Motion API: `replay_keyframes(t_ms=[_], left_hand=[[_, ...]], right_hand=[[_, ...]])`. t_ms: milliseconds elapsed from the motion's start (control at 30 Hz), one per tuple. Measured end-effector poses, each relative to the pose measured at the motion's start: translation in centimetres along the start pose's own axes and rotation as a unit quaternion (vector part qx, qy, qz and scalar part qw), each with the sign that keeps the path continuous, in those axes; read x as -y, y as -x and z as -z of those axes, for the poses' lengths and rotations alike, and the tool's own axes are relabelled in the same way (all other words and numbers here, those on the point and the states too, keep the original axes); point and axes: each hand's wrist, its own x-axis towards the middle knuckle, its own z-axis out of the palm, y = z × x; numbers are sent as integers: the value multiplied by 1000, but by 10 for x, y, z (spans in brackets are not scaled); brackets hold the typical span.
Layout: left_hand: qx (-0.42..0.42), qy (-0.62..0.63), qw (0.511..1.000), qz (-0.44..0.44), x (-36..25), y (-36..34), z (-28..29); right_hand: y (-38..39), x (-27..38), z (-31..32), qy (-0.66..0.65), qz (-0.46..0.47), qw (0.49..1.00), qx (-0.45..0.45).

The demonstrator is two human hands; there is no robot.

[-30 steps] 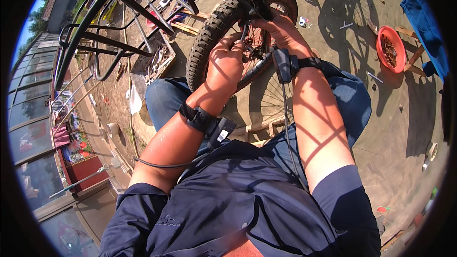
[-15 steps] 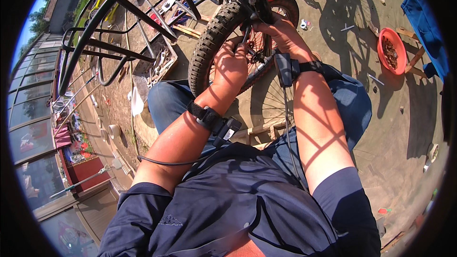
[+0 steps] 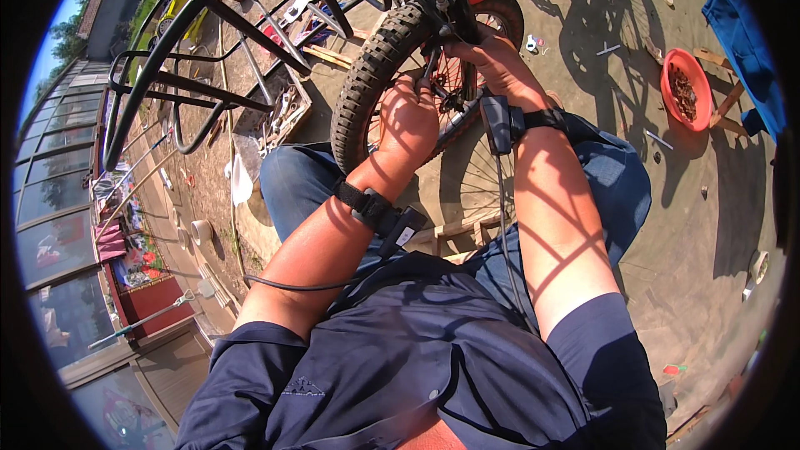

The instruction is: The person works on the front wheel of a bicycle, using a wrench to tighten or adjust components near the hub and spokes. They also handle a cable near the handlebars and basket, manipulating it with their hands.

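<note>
Both hands are staying put at the small bicycle wheel [image 3: 392, 67] while the view is tilting slightly, the knobby tyre sliding a little to the left of where it was a second ago. Seated over it with knees spread, the person is reaching far into the wheel's middle. Left hand [image 3: 408, 121] is pressing against the spokes on the near side, apparently bracing the wheel; whether its fingers are closed on anything cannot be told, since they are curling out of sight. Right hand [image 3: 492, 62] is closing over the dark frame tube [image 3: 450, 0] just above the hub, seemingly steadying the bike for the other hand's work. A black strap with a cable is sitting on each wrist. To the far right on the dusty ground, a red bowl [image 3: 683, 92] of small rusty parts is waiting well apart from the wheel. At far left, a scatter of hand tools [image 3: 283, 108] is lying beneath a black metal rack [image 3: 192, 33].
</note>
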Motion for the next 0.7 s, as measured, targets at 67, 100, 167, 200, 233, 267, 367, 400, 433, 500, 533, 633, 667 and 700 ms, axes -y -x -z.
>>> replay_keyframes(t_ms=[67,100,167,200,233,267,367,400,433,500,533,633,667,700], left_hand=[[-13,-18,998,-57,13,-1,-7],[-34,-29,995,-87,16,1,-10],[-17,-31,999,-36,14,0,-11],[-11,-26,999,-39,12,-1,-9],[-6,-21,999,-42,11,-1,-8],[0,-16,999,-45,11,-1,-7],[-1,-25,999,-40,19,0,-14],[-8,-29,998,-60,22,1,-15],[-15,-31,996,-82,24,0,-17],[-9,-27,995,-95,24,-2,-19],[2,-23,996,-86,22,-3,-16],[13,-15,996,-90,25,-6,-17],[12,-14,995,-96,28,-8,-19],[8,-16,995,-94,31,-9,-21]], right_hand=[[2,7,1,26,-3,1000,3],[2,8,0,37,-6,999,0],[2,7,1,58,-15,998,-10],[1,6,1,53,-12,998,-14],[1,5,0,47,-9,999,-17],[0,4,0,41,-6,999,-21],[4,12,-1,30,-23,999,-1],[3,10,-2,28,-16,999,-5],[1,5,-1,27,-8,1000,-12],[-3,-3,1,31,6,999,-20],[-5,-6,2,35,13,999,-20],[-6,-10,3,25,17,999,-15],[-6,-9,2,19,16,1000,-12],[-5,-8,3,34,11,999,-13]])
